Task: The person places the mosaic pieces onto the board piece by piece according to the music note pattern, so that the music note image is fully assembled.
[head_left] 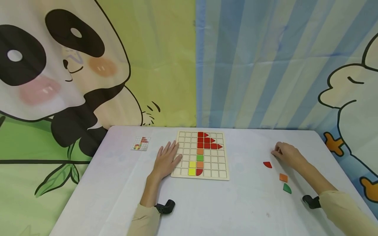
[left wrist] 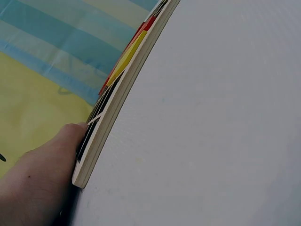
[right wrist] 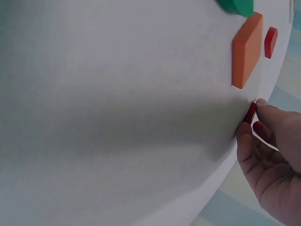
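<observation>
At the left edge of a wooden grid board [head_left: 214,164] lies my left hand [head_left: 166,159], fingers straight, thumb over the rim. The board holds red squares and triangles, orange and green squares, two yellow squares [head_left: 192,167] and a red quarter-round piece [head_left: 199,172]. Over on the right side of the table, my right hand [head_left: 287,155] pinches a small red piece [right wrist: 250,113] between thumb and fingertips, close to the tabletop; its full shape is hidden. Near that hand lie a red quarter-round piece [head_left: 267,165], an orange square [head_left: 283,177] and a green quarter-round piece [head_left: 287,188].
A small pattern card [head_left: 140,143] with a coloured grid picture lies left of the board on the white table [head_left: 242,203]. Behind the table's back edge hangs a printed curtain [head_left: 165,65] with a panda and stripes.
</observation>
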`<state>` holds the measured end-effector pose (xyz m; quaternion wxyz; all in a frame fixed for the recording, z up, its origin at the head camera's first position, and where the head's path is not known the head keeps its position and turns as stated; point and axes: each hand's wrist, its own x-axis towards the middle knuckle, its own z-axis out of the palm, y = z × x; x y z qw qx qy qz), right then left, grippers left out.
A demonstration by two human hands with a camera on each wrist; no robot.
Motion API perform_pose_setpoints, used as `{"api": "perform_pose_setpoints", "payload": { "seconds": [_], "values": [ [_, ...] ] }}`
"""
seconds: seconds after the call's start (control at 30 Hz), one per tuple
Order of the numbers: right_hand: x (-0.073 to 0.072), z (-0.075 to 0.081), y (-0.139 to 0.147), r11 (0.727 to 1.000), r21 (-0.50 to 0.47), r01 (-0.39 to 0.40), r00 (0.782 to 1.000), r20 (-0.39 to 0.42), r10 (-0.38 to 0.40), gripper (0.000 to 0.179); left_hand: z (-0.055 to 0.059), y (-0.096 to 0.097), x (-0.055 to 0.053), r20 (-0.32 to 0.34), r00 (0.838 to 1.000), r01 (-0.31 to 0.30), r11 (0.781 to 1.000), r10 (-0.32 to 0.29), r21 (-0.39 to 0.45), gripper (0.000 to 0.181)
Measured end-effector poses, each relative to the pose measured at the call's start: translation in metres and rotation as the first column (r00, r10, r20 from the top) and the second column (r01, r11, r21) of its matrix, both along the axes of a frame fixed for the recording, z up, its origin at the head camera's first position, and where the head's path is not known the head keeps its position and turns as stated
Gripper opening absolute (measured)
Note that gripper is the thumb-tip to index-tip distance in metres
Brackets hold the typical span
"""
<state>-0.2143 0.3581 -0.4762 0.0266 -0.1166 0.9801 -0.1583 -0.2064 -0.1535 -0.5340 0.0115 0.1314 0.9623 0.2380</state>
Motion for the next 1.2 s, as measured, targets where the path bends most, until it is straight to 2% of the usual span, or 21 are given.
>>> {"api": "perform_pose_setpoints", "payload": {
  "seconds": [0.23,0.43,0.63,0.8,0.93,1.03,1.13,1.2],
  "values": [
    [0.004,0.006,0.0,0.996,0.081,-0.025,1.0,-0.014,0.027,0.02,0.001,0.0,-0.001,0.002,1.0,0.001,1.0,-0.001,0.0,0.067],
    [0.004,0.01,0.004,0.997,0.022,-0.08,0.996,0.049,0.079,0.015,-0.001,-0.001,-0.001,0.001,1.0,-0.004,1.0,0.004,-0.002,0.068],
    [0.005,0.005,0.008,0.995,0.011,-0.097,0.995,0.0,0.097,0.019,0.0,-0.001,-0.001,0.0,1.0,-0.003,1.0,0.003,0.009,0.068],
    [0.0,0.005,0.003,0.994,0.021,-0.107,0.994,-0.022,0.107,0.023,0.001,-0.001,-0.001,0.003,1.0,-0.006,1.0,0.006,0.007,0.068],
    [-0.005,0.013,-0.024,0.994,-0.022,-0.11,0.994,-0.017,0.11,0.025,0.0,0.0,-0.002,-0.006,1.0,-0.005,1.0,0.005,0.01,0.068],
    [-0.006,0.02,-0.063,0.983,-0.07,-0.169,0.985,-0.039,0.167,0.024,-0.001,0.001,-0.003,-0.007,1.0,-0.004,1.0,0.004,0.012,0.068],
    [-0.005,0.027,-0.112,0.955,-0.108,-0.275,0.961,-0.074,0.268,0.026,0.0,0.0,-0.002,-0.012,1.0,-0.005,1.0,0.005,0.013,0.068],
    [-0.004,0.03,-0.146,0.927,-0.129,-0.352,0.935,-0.084,0.343,0.026,-0.001,0.0,-0.002,-0.01,1.0,-0.003,1.0,0.003,0.008,0.068]
  ]
}}
